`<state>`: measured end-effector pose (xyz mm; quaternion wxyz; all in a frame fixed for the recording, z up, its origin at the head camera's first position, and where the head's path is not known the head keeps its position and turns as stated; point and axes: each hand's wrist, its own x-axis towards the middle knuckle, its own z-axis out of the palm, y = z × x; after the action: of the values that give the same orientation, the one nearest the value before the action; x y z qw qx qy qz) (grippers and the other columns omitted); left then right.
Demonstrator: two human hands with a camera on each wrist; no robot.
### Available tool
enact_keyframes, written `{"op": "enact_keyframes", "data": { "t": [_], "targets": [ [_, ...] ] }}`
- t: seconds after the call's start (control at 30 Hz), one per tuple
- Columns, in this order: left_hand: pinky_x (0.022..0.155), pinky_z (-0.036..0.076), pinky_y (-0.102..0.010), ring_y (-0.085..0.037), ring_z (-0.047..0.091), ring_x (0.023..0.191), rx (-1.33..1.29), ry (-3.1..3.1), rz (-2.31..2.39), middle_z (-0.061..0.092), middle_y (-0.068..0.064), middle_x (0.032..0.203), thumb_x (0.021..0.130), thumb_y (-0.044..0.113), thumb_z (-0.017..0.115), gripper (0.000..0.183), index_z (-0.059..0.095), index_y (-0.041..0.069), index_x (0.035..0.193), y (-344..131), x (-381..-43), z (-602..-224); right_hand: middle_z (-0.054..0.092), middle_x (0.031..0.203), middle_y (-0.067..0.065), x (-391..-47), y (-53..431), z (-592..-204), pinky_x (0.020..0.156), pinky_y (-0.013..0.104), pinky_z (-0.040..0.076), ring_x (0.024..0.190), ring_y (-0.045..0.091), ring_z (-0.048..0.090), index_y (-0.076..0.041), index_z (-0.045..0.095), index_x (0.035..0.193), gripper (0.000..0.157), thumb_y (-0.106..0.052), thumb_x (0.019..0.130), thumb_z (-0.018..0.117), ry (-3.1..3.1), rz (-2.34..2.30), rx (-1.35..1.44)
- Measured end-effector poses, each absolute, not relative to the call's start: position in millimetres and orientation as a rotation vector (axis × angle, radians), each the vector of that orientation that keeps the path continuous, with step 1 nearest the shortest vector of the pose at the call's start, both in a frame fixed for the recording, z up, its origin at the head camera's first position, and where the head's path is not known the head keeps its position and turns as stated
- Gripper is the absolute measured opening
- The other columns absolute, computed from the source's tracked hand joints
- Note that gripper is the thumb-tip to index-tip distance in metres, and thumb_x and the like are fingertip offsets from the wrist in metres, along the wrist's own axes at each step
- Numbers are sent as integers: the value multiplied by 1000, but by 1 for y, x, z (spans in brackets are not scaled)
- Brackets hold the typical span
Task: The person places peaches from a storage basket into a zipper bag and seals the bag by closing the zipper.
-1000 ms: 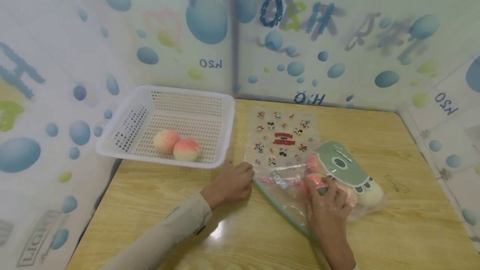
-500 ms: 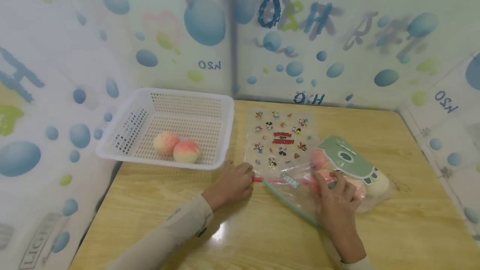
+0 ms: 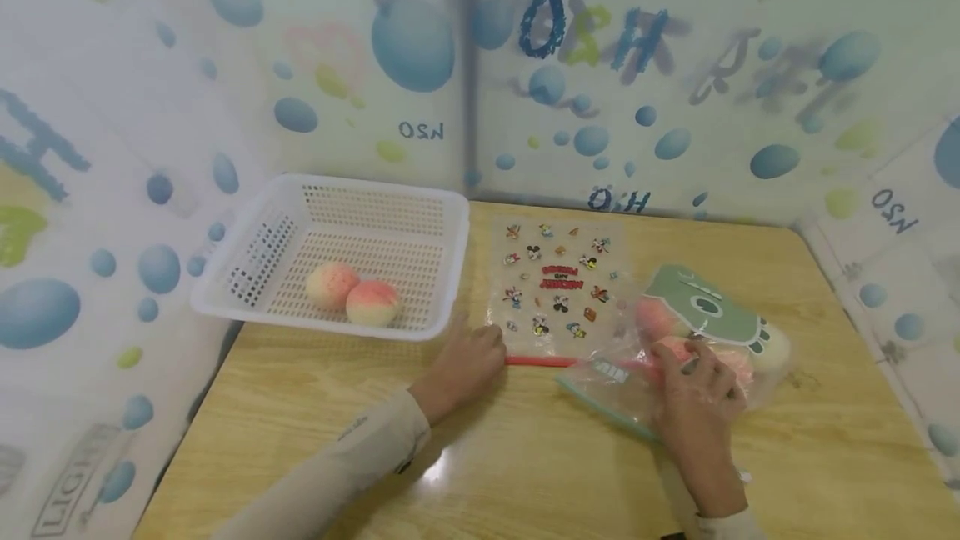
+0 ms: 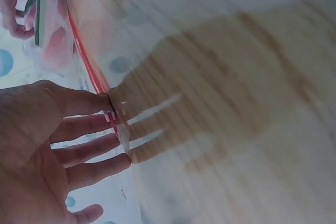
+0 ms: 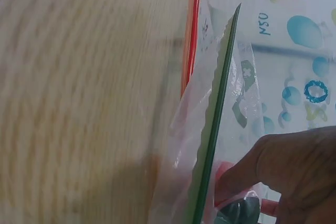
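My right hand (image 3: pixel 697 415) grips a clear zip bag (image 3: pixel 611 394) with a green cartoon print, its fingers curled over the peaches (image 3: pixel 663 319) inside. The bag's green closure strip (image 5: pixel 215 129) shows in the right wrist view. Flat on the table beside it lies a second clear bag (image 3: pixel 562 244) with small cartoon figures and a red zip strip (image 3: pixel 540 362). My left hand (image 3: pixel 468 361) rests at the near left corner of that bag. In the left wrist view its fairly straight fingers (image 4: pixel 97 173) touch the edge by the red strip.
A white perforated basket (image 3: pixel 457 240) stands at the back left of the wooden table (image 3: pixel 525 465). Two pink and cream peaches (image 3: pixel 373 303) sit in its near part. Printed curtains (image 3: pixel 675 90) surround the table at the back and sides.
My right hand has drawn the peach-filled bag to the right, off part of the flat bag, so more of the red strip shows. My left hand has stayed nearly in place.
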<state>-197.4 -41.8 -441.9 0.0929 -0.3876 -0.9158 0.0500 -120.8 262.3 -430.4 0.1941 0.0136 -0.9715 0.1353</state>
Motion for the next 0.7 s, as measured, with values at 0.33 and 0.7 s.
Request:
{"op": "enact_keyframes", "data": {
  "t": [0.33, 0.7],
  "targets": [
    [93, 28, -57, -19, 55, 88, -1143, -2724, 189, 60, -4, 95, 77, 13, 65, 17, 68, 13, 93, -45, -197, -443, 37, 116, 33, -132, 277, -427, 74, 73, 20, 96, 58, 34, -12, 51, 100, 36, -1, 68, 63, -2731, 306, -22],
    [93, 29, -54, -18, 55, 87, -1126, -2734, 184, 59, -3, 96, 77, 14, 64, 18, 68, 13, 95, -46, -195, -443, 34, 117, 31, -144, 290, -434, 79, 70, 16, 100, 55, 31, -8, 48, 100, 35, -4, 68, 64, -2716, 324, -52]
  ]
}}
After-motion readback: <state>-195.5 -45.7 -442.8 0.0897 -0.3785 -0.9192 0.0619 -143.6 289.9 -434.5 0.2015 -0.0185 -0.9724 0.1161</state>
